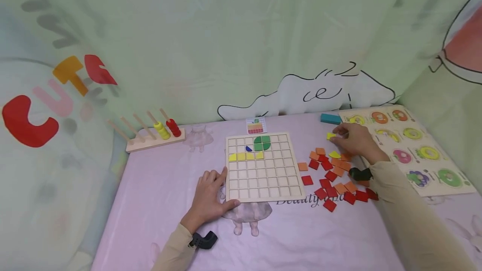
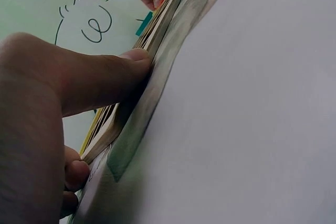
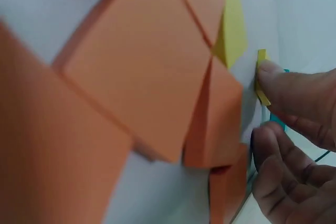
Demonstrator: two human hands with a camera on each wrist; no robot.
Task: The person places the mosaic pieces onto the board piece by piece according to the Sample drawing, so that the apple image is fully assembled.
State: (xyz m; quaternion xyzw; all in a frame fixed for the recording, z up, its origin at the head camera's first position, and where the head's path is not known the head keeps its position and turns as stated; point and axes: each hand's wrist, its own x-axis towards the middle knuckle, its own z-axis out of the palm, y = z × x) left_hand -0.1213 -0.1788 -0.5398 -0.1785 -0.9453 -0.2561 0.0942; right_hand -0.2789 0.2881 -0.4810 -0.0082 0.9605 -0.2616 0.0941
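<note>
In the head view a wooden grid board (image 1: 279, 170) lies on the table. Green pieces (image 1: 262, 142), a small blue piece (image 1: 249, 149) and a row of yellow pieces (image 1: 246, 156) sit in its upper cells. My left hand (image 1: 209, 195) holds the board's near left corner, thumb at the near edge and fingers along the left side. To the right, my right hand (image 1: 354, 139) pinches a yellow tile (image 3: 261, 77) between thumb and fingers, just beyond a scatter of orange tiles (image 3: 142, 61) and red tiles (image 1: 329, 205). Another yellow piece (image 1: 334, 154) lies among these.
A small pattern card (image 1: 256, 125) lies behind the board. At the back left stands a wooden peg stand (image 1: 156, 140) with yellow and red beads. A teal block (image 1: 331, 118) is at the back, beside a fruit puzzle board (image 1: 406, 147) on the right. Printed curtains hang behind.
</note>
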